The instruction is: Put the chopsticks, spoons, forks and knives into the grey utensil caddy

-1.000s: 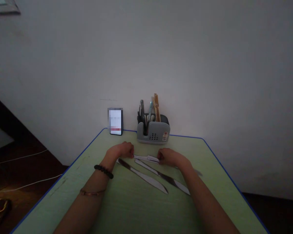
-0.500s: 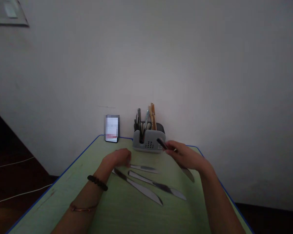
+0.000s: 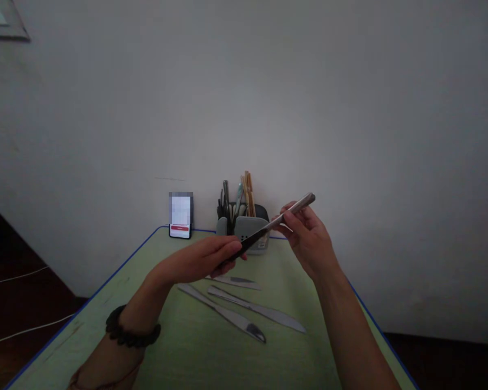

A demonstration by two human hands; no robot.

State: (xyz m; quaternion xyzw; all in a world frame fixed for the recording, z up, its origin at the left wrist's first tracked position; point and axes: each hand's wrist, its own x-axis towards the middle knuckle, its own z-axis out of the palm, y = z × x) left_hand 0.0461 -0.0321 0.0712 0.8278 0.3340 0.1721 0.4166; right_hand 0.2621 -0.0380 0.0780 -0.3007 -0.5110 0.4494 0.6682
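Observation:
A metal table knife (image 3: 265,231) is held slantwise above the table between my two hands. My right hand (image 3: 309,239) pinches it at the silver handle, which points up and to the right. At the dark-looking blade, my left hand (image 3: 209,255) grips with the thumb on top and fingers beneath, hiding the tip. Three more knives lie below on the green tabletop: a nearer one (image 3: 228,315), a middle one (image 3: 260,309) and a farther one (image 3: 238,281), partly covered by my left hand.
A grey cutlery holder (image 3: 252,223) with chopsticks (image 3: 249,194) and other utensils stands against the wall, behind the held knife. A phone (image 3: 180,216) with a lit screen leans at the back left. Blue edging (image 3: 122,263) borders the green table (image 3: 228,363).
My right hand has raised the knife and turned its handle up to the right. My left hand has left the lying knives and taken hold of the raised knife's blade.

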